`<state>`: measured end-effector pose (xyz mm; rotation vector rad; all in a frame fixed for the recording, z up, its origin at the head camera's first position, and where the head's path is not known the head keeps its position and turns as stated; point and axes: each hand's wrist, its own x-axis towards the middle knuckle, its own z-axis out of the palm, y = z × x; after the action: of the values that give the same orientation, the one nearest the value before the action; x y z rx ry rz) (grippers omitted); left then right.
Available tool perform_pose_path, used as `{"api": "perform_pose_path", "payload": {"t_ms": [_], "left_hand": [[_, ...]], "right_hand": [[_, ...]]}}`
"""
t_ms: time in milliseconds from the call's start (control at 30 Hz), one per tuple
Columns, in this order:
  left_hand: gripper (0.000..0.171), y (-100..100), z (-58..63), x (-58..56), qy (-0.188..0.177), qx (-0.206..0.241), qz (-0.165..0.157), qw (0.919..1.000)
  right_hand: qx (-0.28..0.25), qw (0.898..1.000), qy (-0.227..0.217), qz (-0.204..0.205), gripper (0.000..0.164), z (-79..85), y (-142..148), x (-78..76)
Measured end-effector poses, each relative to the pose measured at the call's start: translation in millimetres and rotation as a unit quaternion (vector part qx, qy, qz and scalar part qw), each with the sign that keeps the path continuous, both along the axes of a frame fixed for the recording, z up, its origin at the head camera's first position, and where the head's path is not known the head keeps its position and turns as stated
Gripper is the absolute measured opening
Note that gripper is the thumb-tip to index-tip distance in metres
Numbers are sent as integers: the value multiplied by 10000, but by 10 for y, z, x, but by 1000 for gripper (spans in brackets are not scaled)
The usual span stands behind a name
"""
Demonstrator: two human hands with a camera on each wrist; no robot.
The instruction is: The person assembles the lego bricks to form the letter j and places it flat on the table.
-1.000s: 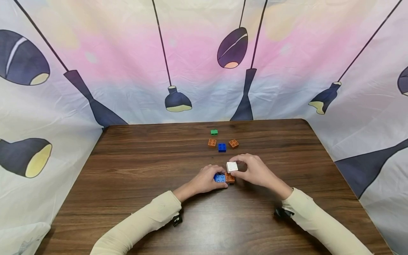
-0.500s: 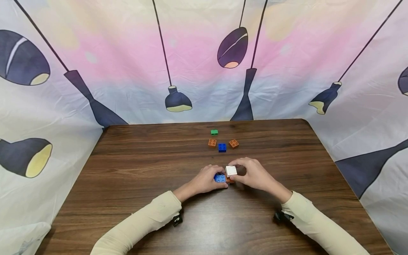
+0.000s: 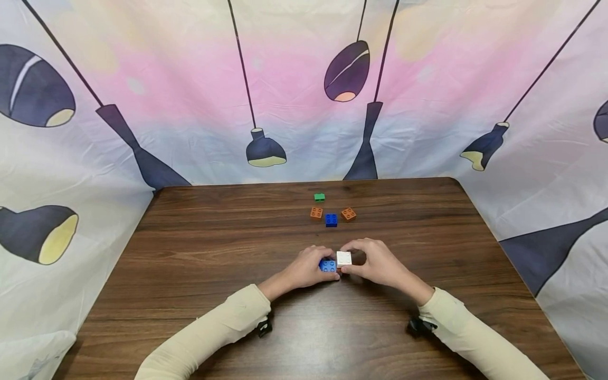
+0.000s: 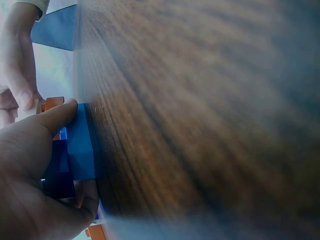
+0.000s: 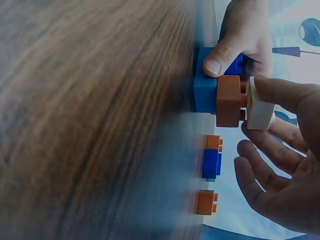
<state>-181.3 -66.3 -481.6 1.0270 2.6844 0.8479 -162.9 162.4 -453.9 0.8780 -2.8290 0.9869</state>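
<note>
My left hand (image 3: 306, 268) grips a small stack of toy building bricks on the table, thumb in front and fingers behind. In the right wrist view, the stack has a lighter blue brick (image 5: 204, 92) at its base, with an orange brick (image 5: 228, 102) and a dark blue brick (image 5: 235, 66) side by side on top. My right hand (image 3: 380, 264) pinches a white brick (image 3: 344, 258) between thumb and fingers. That white brick sits right over the orange one, whose studs still show in a narrow gap between them.
Behind the hands lie loose bricks: a dark blue one (image 3: 331, 220), an orange one (image 3: 316, 212), another orange brick (image 3: 348, 214) and a green one (image 3: 319, 197). The wooden table (image 3: 214, 232) ends at a printed cloth (image 3: 304, 105) at the back.
My right hand has lowered the white brick toward me onto the line of the orange brick, which it now mostly covers in the head view. The left hand has stayed put.
</note>
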Motion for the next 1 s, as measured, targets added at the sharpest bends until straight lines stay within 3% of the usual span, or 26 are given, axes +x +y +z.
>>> {"api": "perform_pose_path", "payload": {"t_ms": [1000], "left_hand": [[39,-10,17,11,-52,39,-18,10000]], "right_hand": [[-149,9995,-265,-4,31,-23,-12,-1]]}}
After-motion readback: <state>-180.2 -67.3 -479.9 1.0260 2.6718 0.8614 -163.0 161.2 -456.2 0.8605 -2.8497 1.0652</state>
